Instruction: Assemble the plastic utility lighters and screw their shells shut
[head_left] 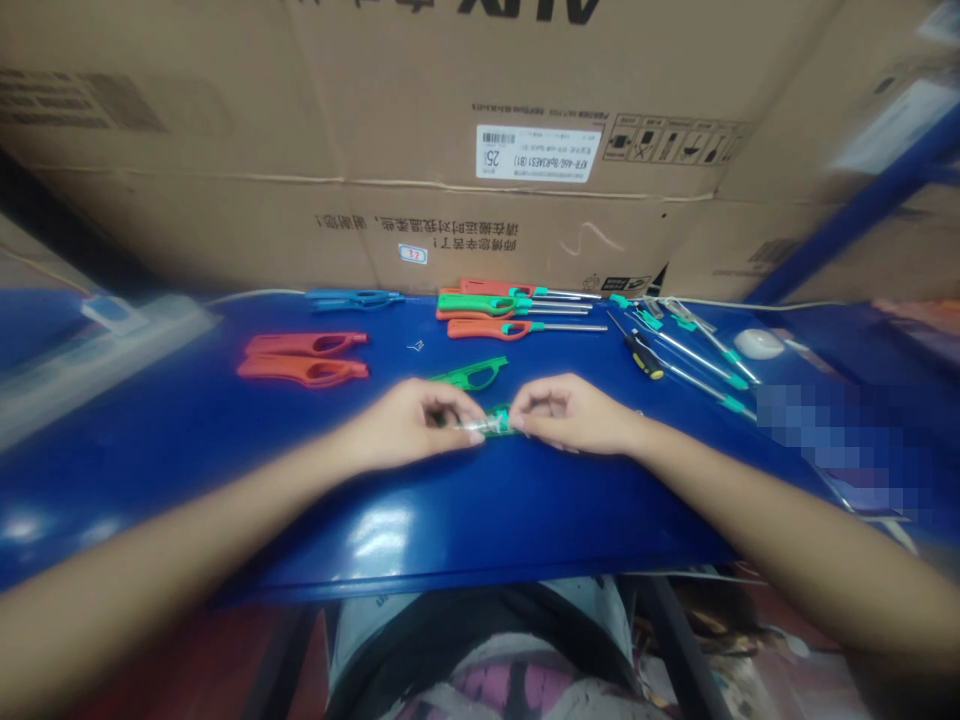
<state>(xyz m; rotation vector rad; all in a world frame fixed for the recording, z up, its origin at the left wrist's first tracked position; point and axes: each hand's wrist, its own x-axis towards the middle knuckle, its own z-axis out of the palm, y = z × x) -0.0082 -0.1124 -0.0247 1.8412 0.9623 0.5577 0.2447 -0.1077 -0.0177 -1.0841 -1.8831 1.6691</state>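
Over the blue table, my left hand (420,422) pinches a small clear and green lighter part (495,422) between thumb and fingers. My right hand (574,415) has its fingertips closed on the other end of the same part. Much of it is hidden by the fingers. Just beyond my hands lies a green lighter handle shell (480,374), partly covered by my left hand.
Orange handle shells (304,370) lie at left, with blue ones (352,299) behind. Assembled long lighters (525,328) sit at the back. To the right are a screwdriver (643,355), several metal lighter tubes (697,358) and a white rounded object (759,344). A cardboard wall (262,230) rises behind.
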